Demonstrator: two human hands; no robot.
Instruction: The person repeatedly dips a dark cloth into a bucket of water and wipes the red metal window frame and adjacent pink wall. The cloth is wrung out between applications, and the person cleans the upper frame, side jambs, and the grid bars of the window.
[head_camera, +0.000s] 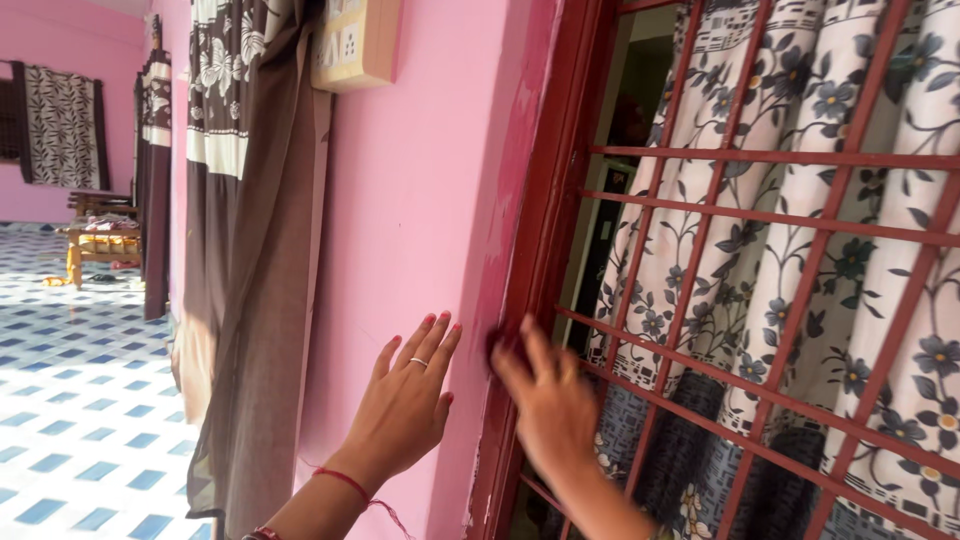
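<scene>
My left hand (405, 400) lies flat with fingers spread against the pink wall (400, 230), a ring on one finger and a red thread at the wrist. My right hand (545, 400) is blurred and presses a small dark cloth (497, 343) against the dark red window frame (525, 300), just left of the red grille bars (760, 220). A white curtain with a dark flower print (840, 300) hangs behind the grille.
A brown and white door curtain (245, 250) hangs left of my left hand. A cream switch box (355, 40) sits high on the wall. Blue and white floor tiles (80, 400) stretch left toward a low wooden table (100, 245).
</scene>
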